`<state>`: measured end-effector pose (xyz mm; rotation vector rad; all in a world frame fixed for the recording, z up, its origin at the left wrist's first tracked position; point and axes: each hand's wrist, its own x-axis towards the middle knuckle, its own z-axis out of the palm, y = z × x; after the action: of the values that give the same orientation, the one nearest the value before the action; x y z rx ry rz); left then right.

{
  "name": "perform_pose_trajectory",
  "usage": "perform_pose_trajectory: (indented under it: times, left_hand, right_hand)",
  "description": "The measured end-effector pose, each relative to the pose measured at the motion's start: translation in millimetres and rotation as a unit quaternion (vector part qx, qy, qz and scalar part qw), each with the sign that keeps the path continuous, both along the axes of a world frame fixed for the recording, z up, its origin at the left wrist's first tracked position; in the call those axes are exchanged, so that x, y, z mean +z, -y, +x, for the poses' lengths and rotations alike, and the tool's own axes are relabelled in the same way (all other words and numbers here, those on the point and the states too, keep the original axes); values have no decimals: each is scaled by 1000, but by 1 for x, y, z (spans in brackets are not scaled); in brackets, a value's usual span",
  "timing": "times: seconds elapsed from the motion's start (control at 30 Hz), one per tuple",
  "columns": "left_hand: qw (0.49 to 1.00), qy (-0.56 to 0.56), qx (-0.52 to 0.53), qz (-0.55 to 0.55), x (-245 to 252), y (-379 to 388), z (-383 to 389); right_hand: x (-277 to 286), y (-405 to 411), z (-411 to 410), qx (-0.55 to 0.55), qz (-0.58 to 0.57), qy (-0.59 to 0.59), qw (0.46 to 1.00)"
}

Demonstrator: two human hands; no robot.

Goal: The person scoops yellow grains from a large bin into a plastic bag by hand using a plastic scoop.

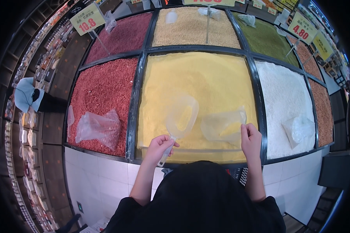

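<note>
My left hand (160,147) grips the short handle of a clear plastic scoop (194,112). The scoop's bowl lies over the fine yellow grain (204,75) in the middle bin, and yellow shows through it. On the right, my right hand (250,135) pinches the edge of a clear plastic bag (211,128). That bag hangs over or rests on the yellow grain; which of the two, I cannot tell. Some yellow grain seems to be inside the bag, low down. Scoop and bag are a little apart.
Black dividers (135,93) separate the bins. Red peanuts (102,81) under a plastic bag (96,128) lie left; white grain (283,93) with another bag (300,129) lies right. Price signs (87,20) stand on thin posts. A person (32,94) stands by the left shelves.
</note>
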<state>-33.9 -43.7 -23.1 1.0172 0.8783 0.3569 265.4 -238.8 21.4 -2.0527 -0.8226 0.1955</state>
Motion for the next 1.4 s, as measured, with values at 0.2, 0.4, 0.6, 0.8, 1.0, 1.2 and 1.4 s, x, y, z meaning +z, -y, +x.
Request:
perform_pose_trajectory:
  times: [0.2,0.4,0.6,0.8,1.0,1.2,1.4]
  left_hand:
    - [981,20,-185,-48,43,9,-18]
    - [976,36,-209,-54,47,16,-8]
    - [968,40,-240,-55,51,19,-1]
    - [961,39,-264,-68,76,18,3]
    - [959,35,-276,-60,101,17,0]
    - [957,35,-279,-70,108,18,-4]
    - [957,37,-277,-71,107,18,-3]
  right_hand:
    - [-2,0,-1,0,6,5,1000]
    - [3,-1,-10,2,7,-7,1000]
    - [5,3,-10,7,3,-16,1000]
    - [3,2,-9,6,4,-28,1000]
    - [0,-1,-7,9,3,-18,1000]
    - [-1,-3,-7,6,5,-24,1000]
    - [-2,-3,-7,0,10,-37,999]
